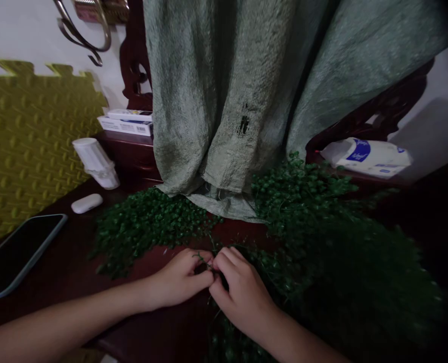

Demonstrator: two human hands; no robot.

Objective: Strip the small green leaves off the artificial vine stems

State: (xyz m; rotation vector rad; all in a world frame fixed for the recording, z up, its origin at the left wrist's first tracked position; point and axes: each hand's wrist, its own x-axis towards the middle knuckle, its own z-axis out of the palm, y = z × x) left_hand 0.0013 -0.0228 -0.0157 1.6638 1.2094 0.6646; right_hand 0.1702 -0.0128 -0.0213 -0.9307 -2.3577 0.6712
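Observation:
Near the middle of the dark red table [148,262], my left hand [178,277] is closed, thumb and fingers pinching a thin green sprig [201,258]. My right hand [239,285] meets it fingertip to fingertip, also closed on green stem. The exact grip between the fingers is partly hidden. Behind my left hand lies a pile of small green pods or leaves [151,217]. A larger, leafy green heap [322,232] spreads to the right, reaching beside and beneath my right forearm.
A grey-green woven cloth [246,101] hangs behind the piles. At the left are a phone [19,252], a white case [86,203], a white cup-like container [97,164] and small boxes [125,125]. A tissue pack [371,157] lies back right.

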